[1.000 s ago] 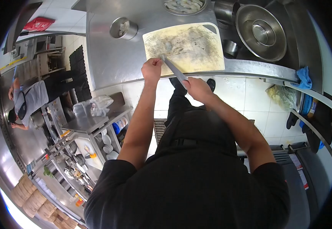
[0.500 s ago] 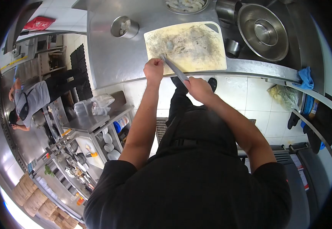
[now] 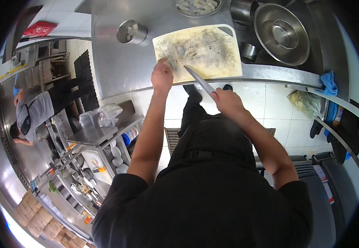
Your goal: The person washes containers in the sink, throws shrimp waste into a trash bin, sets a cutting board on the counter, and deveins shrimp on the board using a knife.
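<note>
My right hand (image 3: pixel 230 102) grips a kitchen knife (image 3: pixel 202 82) by its handle. The blade points up and left, its tip over the near part of a worn, stained cutting board (image 3: pixel 225 68). At the board's left edge, my left hand (image 3: pixel 162 76) is closed on a small greyish raw shrimp (image 3: pixel 172 64), partly hidden by the fingers. A small grey piece (image 3: pixel 181 50) lies on the board just beyond. Behind the board is a metal bowl of raw shrimp (image 3: pixel 198 6). To the left, a small steel pot (image 3: pixel 140 35) contains pale pieces.
Nested steel bowls (image 3: pixel 303 51) and metal pots (image 3: pixel 248 51) stand right of the board. A blue cloth (image 3: pixel 330 84) hangs at the counter's right end. Another person (image 3: pixel 39 107) in a grey shirt works at the far left, near a metal shelf with dishes (image 3: pixel 117 153).
My right hand has drawn the knife back toward me and to the right, away from my left hand. The left hand has shifted slightly left and down, showing the shrimp at its fingers.
</note>
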`<move>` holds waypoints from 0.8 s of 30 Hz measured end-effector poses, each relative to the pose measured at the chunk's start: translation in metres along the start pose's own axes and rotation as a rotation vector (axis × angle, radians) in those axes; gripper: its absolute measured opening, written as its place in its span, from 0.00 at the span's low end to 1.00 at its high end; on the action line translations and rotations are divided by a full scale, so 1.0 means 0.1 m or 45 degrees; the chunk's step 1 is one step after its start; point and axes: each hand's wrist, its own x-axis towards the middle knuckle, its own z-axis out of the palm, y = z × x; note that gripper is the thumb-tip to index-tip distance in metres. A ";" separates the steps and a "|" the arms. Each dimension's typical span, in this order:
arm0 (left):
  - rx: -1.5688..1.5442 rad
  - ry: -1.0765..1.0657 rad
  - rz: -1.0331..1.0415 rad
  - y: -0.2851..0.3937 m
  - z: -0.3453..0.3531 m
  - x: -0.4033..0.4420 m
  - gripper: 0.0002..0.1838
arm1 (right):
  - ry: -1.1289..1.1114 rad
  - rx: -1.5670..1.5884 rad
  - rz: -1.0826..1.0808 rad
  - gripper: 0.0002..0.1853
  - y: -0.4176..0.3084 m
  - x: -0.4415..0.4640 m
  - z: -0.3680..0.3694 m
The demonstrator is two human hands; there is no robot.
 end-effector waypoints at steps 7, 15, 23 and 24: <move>0.328 -0.336 0.289 0.07 -0.24 0.19 0.14 | 0.139 -0.053 -0.074 0.20 -0.01 0.05 -0.05; 0.399 -0.177 0.082 0.11 -0.16 -0.06 0.13 | -0.019 0.001 -0.197 0.19 -0.03 0.28 0.09; 0.388 -0.167 -0.033 0.06 -0.13 -0.05 0.14 | -0.140 0.027 -0.092 0.21 0.07 0.24 0.07; 0.382 -0.177 -0.039 0.03 -0.13 -0.05 0.15 | -0.142 0.023 -0.087 0.21 0.06 0.25 0.06</move>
